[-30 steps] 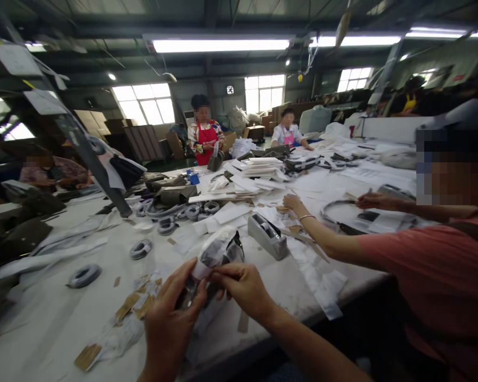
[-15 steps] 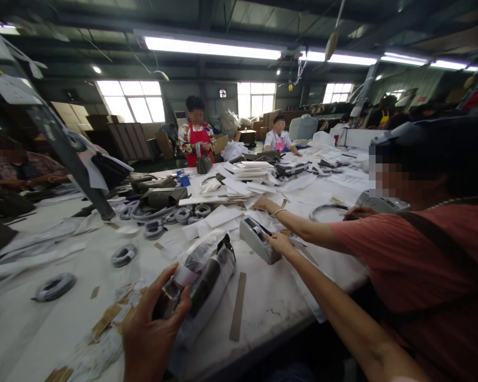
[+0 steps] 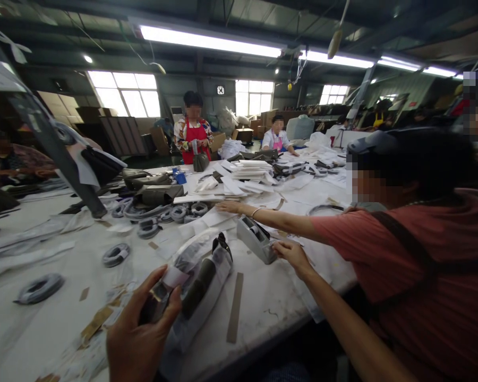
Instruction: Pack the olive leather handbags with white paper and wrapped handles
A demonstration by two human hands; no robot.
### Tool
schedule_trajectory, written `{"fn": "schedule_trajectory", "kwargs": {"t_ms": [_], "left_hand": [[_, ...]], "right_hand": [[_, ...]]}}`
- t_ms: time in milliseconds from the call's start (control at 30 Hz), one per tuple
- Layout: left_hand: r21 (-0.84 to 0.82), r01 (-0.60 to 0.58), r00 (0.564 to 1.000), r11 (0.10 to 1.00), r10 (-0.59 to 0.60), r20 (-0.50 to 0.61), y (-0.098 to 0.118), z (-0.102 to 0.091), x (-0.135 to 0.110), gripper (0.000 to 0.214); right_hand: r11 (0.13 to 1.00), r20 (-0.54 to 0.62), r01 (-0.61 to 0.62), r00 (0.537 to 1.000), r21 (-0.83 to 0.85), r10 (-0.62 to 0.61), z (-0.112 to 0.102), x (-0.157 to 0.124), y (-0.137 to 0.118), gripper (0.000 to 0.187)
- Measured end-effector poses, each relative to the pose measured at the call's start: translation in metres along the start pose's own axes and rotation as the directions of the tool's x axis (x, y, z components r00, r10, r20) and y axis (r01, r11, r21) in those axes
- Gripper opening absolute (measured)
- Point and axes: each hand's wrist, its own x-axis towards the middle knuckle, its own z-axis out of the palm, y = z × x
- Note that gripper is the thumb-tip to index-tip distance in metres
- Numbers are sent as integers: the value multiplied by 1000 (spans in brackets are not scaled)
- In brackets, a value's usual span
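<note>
My left hand is closed around the near end of a handbag, dark olive and wrapped in clear plastic, which rests on the table. My thumb and fingers press on a pale folded flap and a shiny part at that end. A grey tape dispenser stands just right of the handbag's far end. At the dispenser's near right end, my right hand pinches the end of the adhesive tape; the clear strip itself barely shows.
A co-worker in a red shirt reaches across from the right behind the dispenser. A brown strip lies beside the handbag. Coiled grey straps and scraps are to the left. White sheets are heaped farther back.
My right hand has shifted from over the dispenser to its near right end, fingers now pinched. The co-worker's hand has reached farther left. My left hand keeps its hold.
</note>
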Motion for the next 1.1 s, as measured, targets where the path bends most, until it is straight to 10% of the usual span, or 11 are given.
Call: {"fn": "schedule_trajectory", "kwargs": {"t_ms": [333,533,767,1100], "left_hand": [[-69,56,998,996,-56,4,2,0,1,51],[-107,-6,1000,994,8,12,9,2,3,46],[-221,-55,997,974,65,37,13,6,3,42],[-311,-58,992,949,90,89,10,6,-2,43]], "right_hand": [[989,-73,-82,993,126,91,9,-28,18,38],[963,126,61,987,264,-97,47,-89,-43,50],[858,410,110,843,501,-348,103,-155,-124,75],[886,490,35,822,462,-289,149,-169,-142,83]]}}
